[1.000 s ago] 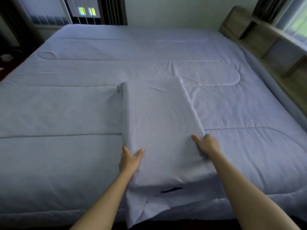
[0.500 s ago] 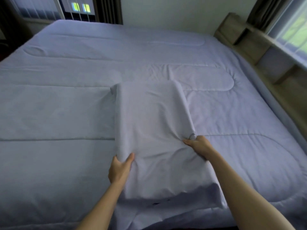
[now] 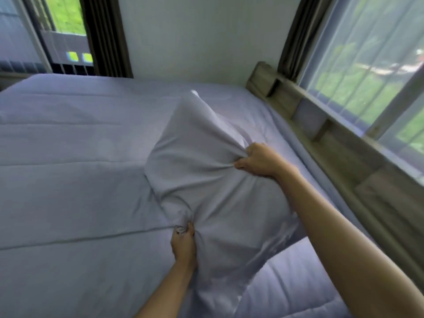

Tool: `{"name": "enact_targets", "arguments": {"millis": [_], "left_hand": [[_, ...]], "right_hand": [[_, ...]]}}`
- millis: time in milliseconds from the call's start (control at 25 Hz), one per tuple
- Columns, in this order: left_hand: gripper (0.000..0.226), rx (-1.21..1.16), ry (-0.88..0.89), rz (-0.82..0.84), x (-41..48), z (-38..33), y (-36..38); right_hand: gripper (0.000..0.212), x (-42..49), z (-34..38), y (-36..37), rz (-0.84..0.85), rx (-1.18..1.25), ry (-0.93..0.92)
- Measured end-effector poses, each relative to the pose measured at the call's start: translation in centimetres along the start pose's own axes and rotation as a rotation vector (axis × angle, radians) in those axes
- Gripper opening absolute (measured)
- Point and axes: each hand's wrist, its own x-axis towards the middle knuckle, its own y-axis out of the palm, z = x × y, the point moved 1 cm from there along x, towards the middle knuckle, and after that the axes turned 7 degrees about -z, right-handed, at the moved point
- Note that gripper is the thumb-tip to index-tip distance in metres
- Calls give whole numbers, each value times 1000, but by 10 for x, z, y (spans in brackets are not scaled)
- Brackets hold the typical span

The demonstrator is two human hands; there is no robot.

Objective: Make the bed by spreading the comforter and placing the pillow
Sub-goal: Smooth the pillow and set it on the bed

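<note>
Lavender comforter (image 3: 68, 203) lay spread flat across the lower and left frame, with one wooden headboard (image 3: 344, 145) along the right edge under one window (image 3: 367, 65) and a second window (image 3: 64, 19) at upper left. One pillow (image 3: 206, 168) in a matching case hung at centre frame, tilted up over the comforter, the left hand (image 3: 184, 244) clenched on a bunch of case at its lower left and the right hand (image 3: 259, 160) clutching a gathered fold at its right edge. Half a second earlier it had lain flat and smooth on the comforter between both hands.
</note>
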Motion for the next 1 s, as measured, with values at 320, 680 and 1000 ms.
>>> {"name": "enact_targets", "arguments": {"millis": [320,680,1000], "left_hand": [[56,-146,15,288,-125,6,293],[6,-47,-162,384,-183,134,470],[21,96,-94,365,-187,173,484]], "right_hand": [[33,20,-206,-165,-214,-342,-17],[36,23,-404,-142,-221,-552,81],[35,-42,-518,-127,-193,-307,388]]}}
